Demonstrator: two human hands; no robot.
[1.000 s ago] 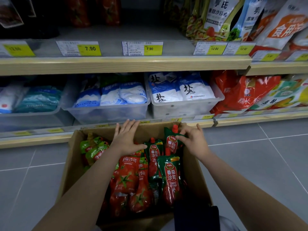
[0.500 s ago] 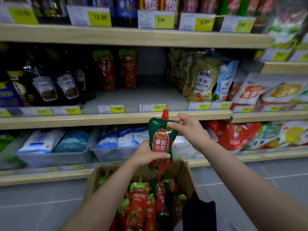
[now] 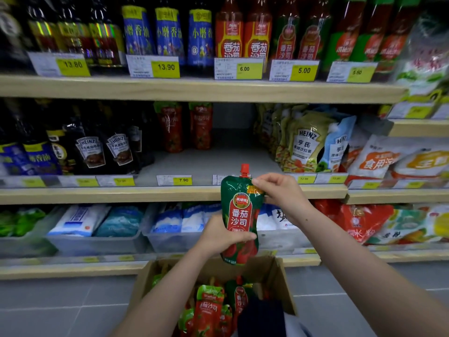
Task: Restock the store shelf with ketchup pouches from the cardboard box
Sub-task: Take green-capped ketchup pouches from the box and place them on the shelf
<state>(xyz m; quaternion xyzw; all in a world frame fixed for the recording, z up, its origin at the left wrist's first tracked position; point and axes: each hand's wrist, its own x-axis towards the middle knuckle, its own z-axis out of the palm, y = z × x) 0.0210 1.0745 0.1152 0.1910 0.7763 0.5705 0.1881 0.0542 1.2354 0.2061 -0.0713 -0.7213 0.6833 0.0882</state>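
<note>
Transfer step: my left hand and right hand both grip one ketchup pouch, upright. Next: set it on the bare shelf gap ahead, above.

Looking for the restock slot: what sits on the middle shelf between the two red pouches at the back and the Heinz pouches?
Head view: bare grey shelf between the red pouches and Heinz pouches.
</note>
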